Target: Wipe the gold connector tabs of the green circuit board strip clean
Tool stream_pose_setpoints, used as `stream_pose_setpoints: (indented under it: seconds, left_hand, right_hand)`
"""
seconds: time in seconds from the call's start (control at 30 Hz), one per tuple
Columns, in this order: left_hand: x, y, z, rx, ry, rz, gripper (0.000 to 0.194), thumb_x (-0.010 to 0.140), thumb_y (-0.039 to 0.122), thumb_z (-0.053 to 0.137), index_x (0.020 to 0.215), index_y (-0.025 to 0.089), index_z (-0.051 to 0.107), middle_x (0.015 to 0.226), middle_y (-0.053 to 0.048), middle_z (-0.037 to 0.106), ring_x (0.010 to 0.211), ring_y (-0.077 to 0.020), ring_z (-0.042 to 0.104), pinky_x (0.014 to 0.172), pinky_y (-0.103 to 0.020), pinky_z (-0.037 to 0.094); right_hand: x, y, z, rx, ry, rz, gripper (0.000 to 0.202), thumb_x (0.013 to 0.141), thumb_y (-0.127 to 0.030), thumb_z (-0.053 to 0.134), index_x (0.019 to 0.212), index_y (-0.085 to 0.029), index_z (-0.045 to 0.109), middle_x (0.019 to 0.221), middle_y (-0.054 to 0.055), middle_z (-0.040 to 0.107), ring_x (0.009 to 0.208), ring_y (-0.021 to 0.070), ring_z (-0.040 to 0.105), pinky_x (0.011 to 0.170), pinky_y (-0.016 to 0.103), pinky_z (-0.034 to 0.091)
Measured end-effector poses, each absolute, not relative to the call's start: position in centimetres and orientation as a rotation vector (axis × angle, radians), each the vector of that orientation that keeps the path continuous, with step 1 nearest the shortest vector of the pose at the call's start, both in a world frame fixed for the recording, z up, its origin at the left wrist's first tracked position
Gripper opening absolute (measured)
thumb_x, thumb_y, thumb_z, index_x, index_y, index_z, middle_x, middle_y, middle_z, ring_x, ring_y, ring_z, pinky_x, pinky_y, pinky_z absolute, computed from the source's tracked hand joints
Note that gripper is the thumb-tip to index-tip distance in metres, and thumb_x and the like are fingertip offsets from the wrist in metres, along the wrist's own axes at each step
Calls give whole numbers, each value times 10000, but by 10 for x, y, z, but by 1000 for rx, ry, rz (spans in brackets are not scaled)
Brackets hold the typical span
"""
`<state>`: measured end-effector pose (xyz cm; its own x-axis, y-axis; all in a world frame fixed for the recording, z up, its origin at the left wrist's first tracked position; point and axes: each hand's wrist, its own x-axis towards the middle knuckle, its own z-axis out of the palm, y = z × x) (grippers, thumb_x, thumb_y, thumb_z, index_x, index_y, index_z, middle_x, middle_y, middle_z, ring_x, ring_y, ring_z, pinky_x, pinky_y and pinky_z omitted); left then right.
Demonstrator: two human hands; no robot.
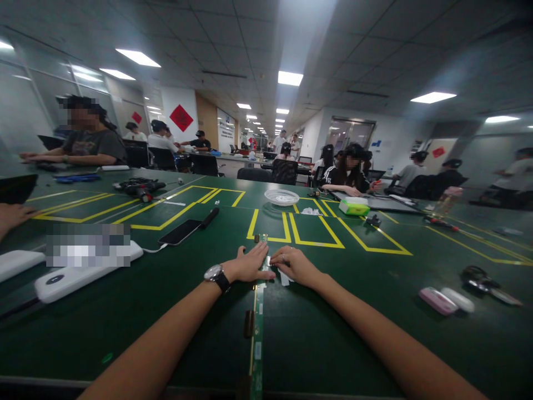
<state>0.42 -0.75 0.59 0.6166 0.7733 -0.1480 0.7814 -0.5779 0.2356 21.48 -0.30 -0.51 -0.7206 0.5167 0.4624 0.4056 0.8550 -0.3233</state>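
A long, narrow green circuit board strip (259, 350) runs away from me over the table, with brown flex tabs along its left edge. My left hand (252, 263) lies across its far part, fingers stretched out flat and thumb apart, pressing on the strip. My right hand (295, 263) is at the strip's right edge, thumb and fingertips pinched together by a small pale label-like patch. What the pinch holds, if anything, is too small to make out. A piece of white paper (285, 279) lies under my right hand.
Left are a white power strip (89, 272), a black phone (182, 232) and a robot-like black device (139, 187). Ahead stand a white basket (282, 197) and a green box (353, 206). A pink case (438, 300) and keys lie right. Other people sit around; one hand shows far left.
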Motion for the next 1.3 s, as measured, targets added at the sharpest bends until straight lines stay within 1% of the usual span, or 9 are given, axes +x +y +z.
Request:
stream_pose_setpoints:
  seconds: [0.17,0.33,0.47,0.6,0.7,0.8,0.93,1.1,1.3]
  left_hand:
    - [1,-5,5,2555,1249,29,984,818,717,427,1491,164,-33,1542,-172,10,1410,-341,46,1041,-620,102]
    - [0,-7,10,2551,1236,90,1015,816,670,482,1482,177,-105,1545,-173,33,1403,-350,96,1053,-575,127]
    - [-1,-10,15,2525,1236,192,847,900,621,361,1483,222,-106,1553,-128,83,1396,-315,165,1055,-527,176]
    - [-2,-12,18,2542,1292,420,696,951,564,287,1493,228,9,1543,-100,168,1387,-261,205,1061,-446,212]
    - [-1,-13,20,2603,1326,501,639,963,539,289,1486,239,76,1533,-84,207,1379,-244,214,1057,-416,219]
    - [0,-15,20,2682,1335,520,610,968,527,303,1476,255,104,1516,-75,250,1365,-233,233,1045,-401,231]
    - [2,-16,19,2751,1352,468,609,969,519,318,1474,258,98,1501,-81,273,1355,-243,235,1039,-402,225]
    - [1,-15,16,2764,1350,407,625,962,522,342,1475,251,111,1485,-98,294,1340,-269,255,1035,-424,219]
    - [0,-12,7,2801,1299,443,619,960,505,376,1467,260,119,1476,-93,312,1322,-262,284,1011,-432,248]
  right_hand:
    - [217,-5,6,-666,-2551,219,268,849,-86,501,1012,-183,689,950,55,704,922,159,623,873,289,447]
    - [212,-12,12,-586,-2653,91,368,815,-45,473,1090,-202,661,1101,56,672,1099,186,557,966,340,380]
    - [212,-12,13,-584,-2712,69,389,815,-55,464,1125,-208,642,1124,62,662,1096,186,560,965,336,369]
    - [235,3,10,-834,-2680,-82,387,788,-50,484,1088,-226,654,1117,54,661,1055,203,565,923,356,361]
    - [270,18,7,-1188,-2560,-226,334,796,-55,469,1001,-216,678,1062,62,673,1029,220,560,876,357,361]
    - [311,31,4,-1575,-2361,-331,280,818,-103,464,961,-194,686,1036,90,668,1054,248,537,879,369,352]
    - [352,41,-1,-1958,-2094,-328,276,844,-192,455,1010,-198,674,1102,109,637,1094,276,510,896,413,343]
    - [363,47,-9,-2015,-2066,-295,315,863,-208,408,1079,-187,637,1176,117,601,1107,273,513,936,455,322]
    - [364,47,-14,-1998,-2087,-267,345,890,-209,345,1118,-202,604,1250,102,568,1150,249,498,1008,495,255]
